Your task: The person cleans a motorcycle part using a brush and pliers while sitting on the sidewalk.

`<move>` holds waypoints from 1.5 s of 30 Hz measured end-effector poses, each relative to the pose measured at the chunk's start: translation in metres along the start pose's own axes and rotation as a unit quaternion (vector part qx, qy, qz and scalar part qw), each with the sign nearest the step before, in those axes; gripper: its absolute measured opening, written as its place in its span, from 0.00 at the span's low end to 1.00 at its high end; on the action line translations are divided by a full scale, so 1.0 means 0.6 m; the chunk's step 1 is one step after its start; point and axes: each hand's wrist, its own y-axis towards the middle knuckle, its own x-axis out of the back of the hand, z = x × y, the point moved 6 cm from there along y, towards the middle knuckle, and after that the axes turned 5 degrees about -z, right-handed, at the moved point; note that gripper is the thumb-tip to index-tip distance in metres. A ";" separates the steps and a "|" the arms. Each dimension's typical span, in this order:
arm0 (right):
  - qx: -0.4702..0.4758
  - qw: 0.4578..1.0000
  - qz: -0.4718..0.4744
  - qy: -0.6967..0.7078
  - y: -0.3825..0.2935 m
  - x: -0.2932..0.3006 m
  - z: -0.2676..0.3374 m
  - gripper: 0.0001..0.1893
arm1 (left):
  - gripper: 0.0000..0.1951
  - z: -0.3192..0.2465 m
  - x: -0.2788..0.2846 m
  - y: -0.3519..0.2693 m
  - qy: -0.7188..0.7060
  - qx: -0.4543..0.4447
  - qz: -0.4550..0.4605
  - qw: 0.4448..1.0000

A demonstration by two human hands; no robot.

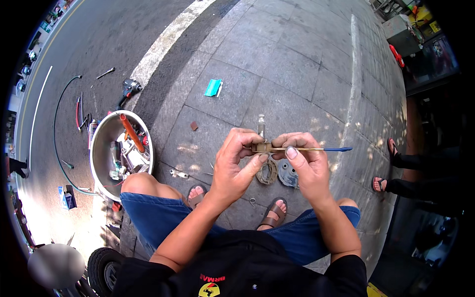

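Raised in front of my knees, my left hand (237, 163) pinches a small, dirty metal part (261, 126) whose grey shaft points away from me. My right hand (308, 163) grips a thin rod-like tool with a blue handle end (337, 149); its other end meets the part between both hands' fingertips. The exact contact is partly hidden by the fingers. Below my hands, on the paving, lie a pair of curved brake shoes (267, 173) and a round metal brake plate (286, 174), partly covered by my right hand. A small coil spring (252, 201) rests near my sandal.
To my left stands a metal basin (148, 128) of tools with an orange handle (131, 131). Beyond it are a cordless impact wrench (130, 91), a cable (55, 115) and a blue box (67, 197). A turquoise packet (213, 87) lies ahead. Another person's legs (412, 189) are at right.
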 end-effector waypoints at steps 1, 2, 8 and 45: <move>-0.002 1.000 0.001 -0.001 -0.001 -0.001 0.000 0.09 | 0.15 -0.002 0.000 -0.001 0.017 0.002 0.013 1.000; -0.012 1.000 0.001 -0.008 -0.002 -0.003 -0.003 0.09 | 0.16 -0.003 -0.001 -0.001 0.035 0.003 0.026 0.999; -0.022 0.999 0.006 -0.025 -0.006 -0.012 -0.010 0.08 | 0.15 0.007 0.004 -0.003 0.058 -0.012 -0.018 0.998; -0.222 0.974 0.046 0.007 0.005 -0.001 -0.099 0.12 | 0.15 0.016 0.021 0.004 0.198 -0.011 0.042 0.979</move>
